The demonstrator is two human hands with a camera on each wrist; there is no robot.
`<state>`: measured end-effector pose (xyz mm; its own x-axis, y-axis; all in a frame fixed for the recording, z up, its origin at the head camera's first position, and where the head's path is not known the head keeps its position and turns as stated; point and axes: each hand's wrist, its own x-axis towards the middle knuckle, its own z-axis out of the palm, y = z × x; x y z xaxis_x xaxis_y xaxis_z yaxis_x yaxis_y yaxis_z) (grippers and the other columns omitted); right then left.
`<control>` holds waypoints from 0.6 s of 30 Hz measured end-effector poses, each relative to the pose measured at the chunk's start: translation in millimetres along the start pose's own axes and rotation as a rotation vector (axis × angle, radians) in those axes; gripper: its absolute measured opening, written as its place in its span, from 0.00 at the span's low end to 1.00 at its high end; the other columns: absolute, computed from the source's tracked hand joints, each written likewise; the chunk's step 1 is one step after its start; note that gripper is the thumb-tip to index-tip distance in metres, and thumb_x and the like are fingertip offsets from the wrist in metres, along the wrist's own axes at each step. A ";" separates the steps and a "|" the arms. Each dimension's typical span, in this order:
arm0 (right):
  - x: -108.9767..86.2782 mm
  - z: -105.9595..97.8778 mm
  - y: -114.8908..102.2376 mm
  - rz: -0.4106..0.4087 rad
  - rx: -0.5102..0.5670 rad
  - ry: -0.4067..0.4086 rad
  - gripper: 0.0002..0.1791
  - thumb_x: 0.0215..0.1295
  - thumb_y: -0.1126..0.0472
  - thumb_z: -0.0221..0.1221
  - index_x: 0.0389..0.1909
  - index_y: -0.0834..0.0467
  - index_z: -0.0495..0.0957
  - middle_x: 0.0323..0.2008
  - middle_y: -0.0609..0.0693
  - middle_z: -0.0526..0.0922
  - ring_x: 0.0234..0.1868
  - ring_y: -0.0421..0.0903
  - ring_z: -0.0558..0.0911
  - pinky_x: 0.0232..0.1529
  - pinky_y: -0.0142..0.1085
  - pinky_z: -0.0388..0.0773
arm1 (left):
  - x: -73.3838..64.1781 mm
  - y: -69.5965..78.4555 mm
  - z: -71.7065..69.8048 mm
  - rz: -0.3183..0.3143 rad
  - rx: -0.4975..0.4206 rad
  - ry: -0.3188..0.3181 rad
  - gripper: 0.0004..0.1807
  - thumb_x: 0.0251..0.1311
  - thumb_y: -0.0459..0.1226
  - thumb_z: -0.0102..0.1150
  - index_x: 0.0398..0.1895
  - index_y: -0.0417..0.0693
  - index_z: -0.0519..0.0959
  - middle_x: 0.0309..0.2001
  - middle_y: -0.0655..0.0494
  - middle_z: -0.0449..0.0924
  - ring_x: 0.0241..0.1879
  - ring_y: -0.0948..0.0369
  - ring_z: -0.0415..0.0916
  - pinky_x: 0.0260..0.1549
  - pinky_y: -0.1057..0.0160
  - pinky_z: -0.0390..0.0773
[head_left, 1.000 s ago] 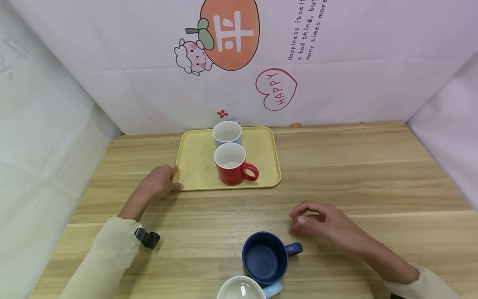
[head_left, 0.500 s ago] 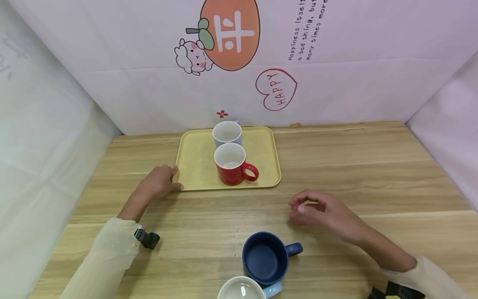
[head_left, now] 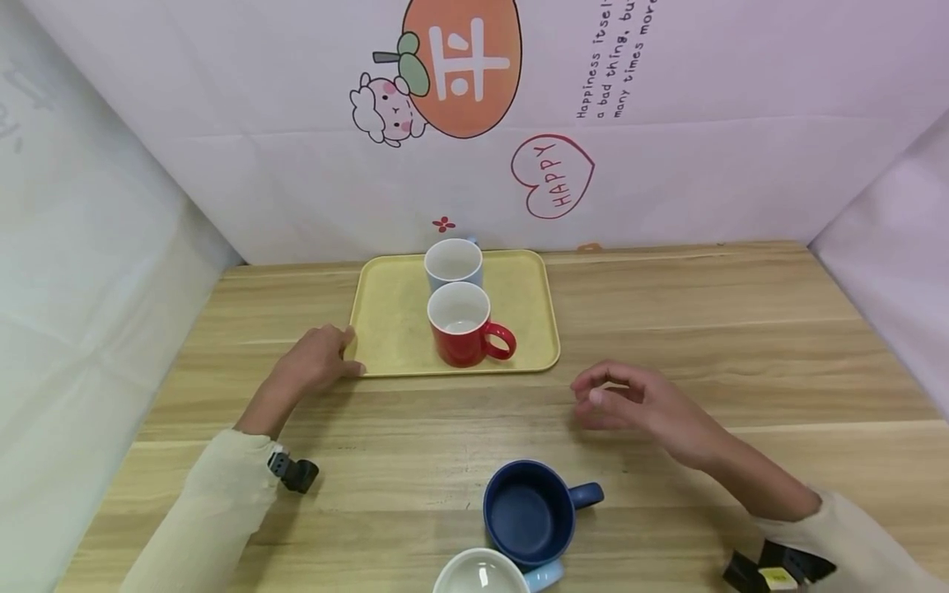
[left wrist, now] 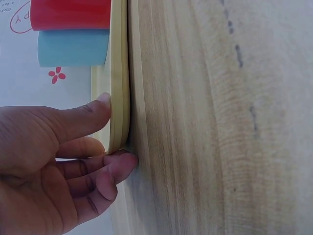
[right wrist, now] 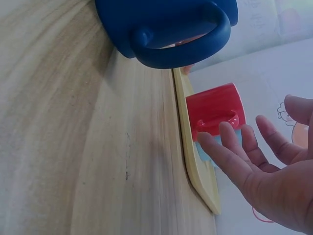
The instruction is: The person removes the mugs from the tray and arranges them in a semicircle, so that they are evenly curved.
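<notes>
My left hand point(head_left: 317, 360) pinches the front left corner of the yellow tray point(head_left: 385, 338). In the left wrist view the thumb point(left wrist: 90, 117) lies on the rim, with the other fingers around the corner. A red mug point(head_left: 460, 333) stands upright on the tray, its handle to the right. Behind it is a light blue mug point(head_left: 454, 262) with a white inside, partly hidden. My right hand point(head_left: 652, 412) hovers over the table, right of the tray's front corner, fingers loosely bent and holding nothing. The dark blue mug point(head_left: 529, 512) stands closest to it, handle pointing right.
A white-lined mug point(head_left: 482, 574) with a light blue handle sits at the bottom edge of the head view, against the dark blue mug. A printed white cloth point(head_left: 667, 181) hangs behind the wooden table point(head_left: 704, 321), with white cloth at both sides too.
My right hand has moved forward, away from the dark blue mug and toward the tray's right front corner. The left hand, tray and mugs stay put.
</notes>
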<state>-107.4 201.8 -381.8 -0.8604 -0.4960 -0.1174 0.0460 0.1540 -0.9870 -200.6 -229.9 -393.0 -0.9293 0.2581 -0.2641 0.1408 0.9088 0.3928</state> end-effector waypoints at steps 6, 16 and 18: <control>9.0 1.6 -1.4 -0.010 -0.009 0.037 0.21 0.77 0.61 0.53 0.59 0.75 0.69 0.57 0.73 0.69 0.54 0.62 0.79 0.50 0.48 0.78 | -0.6 -0.4 -0.2 0.007 -0.008 0.009 0.37 0.61 0.35 0.68 0.66 0.19 0.63 0.22 0.53 0.60 0.21 0.59 0.54 0.24 0.62 0.59; 29.3 2.1 -2.8 -0.061 0.050 0.068 0.24 0.79 0.60 0.49 0.64 0.75 0.64 0.60 0.72 0.66 0.57 0.60 0.77 0.51 0.51 0.77 | -0.1 -0.9 1.1 0.017 -0.010 -0.001 0.36 0.62 0.35 0.68 0.65 0.19 0.65 0.21 0.56 0.57 0.21 0.61 0.53 0.23 0.63 0.59; 32.8 1.4 -3.9 -0.066 0.056 0.070 0.25 0.79 0.59 0.48 0.64 0.76 0.63 0.60 0.73 0.65 0.57 0.60 0.76 0.51 0.51 0.77 | 0.1 -1.2 1.2 0.016 -0.007 0.003 0.36 0.61 0.35 0.68 0.65 0.19 0.65 0.20 0.56 0.56 0.21 0.61 0.54 0.23 0.63 0.59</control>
<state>-135.0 183.7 -382.0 -0.8958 -0.4421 -0.0455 0.0142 0.0737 -0.9972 -200.5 -230.5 -394.5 -0.9280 0.2714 -0.2553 0.1531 0.9024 0.4028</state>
